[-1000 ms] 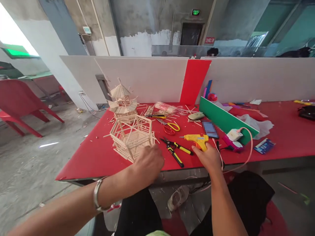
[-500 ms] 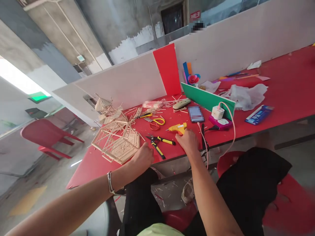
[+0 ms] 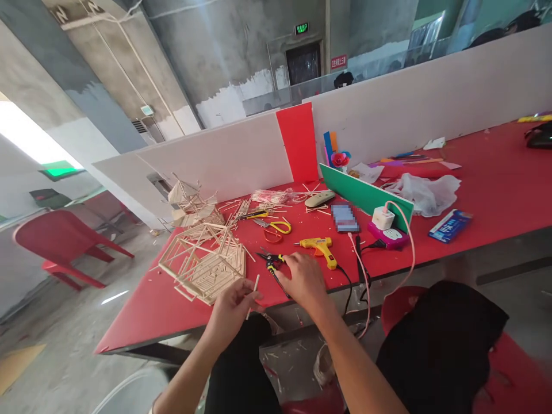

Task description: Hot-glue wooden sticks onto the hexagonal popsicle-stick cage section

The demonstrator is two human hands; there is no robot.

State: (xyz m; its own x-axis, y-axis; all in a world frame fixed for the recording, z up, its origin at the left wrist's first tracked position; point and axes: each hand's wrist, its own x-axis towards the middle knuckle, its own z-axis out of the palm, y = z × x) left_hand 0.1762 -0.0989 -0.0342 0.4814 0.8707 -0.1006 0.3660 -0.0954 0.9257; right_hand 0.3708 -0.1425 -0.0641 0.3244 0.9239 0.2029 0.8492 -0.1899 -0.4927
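My left hand (image 3: 233, 305) pinches a thin wooden stick (image 3: 254, 287) near the front edge of the red table (image 3: 150, 299). Just left of it lies a hexagonal stick-built model frame (image 3: 202, 261). My right hand (image 3: 304, 279) rests on the yellow-and-black cutting pliers (image 3: 269, 260), fingers curled over their handles. A yellow glue gun (image 3: 319, 248) lies free on the table just right of that hand, its black cord running off the edge.
A stick pagoda model (image 3: 187, 201), yellow-handled scissors (image 3: 276, 225), loose sticks, a phone (image 3: 342, 217), a green board (image 3: 366, 194), a white charger (image 3: 383, 217) with pink cable and a blue box (image 3: 451, 224) lie on the table. White partitions back it. A red chair (image 3: 60, 241) stands left.
My right hand left the glue gun and moved left onto the pliers. My left hand came off the stick frame and now holds a single stick. The camera view shifted.
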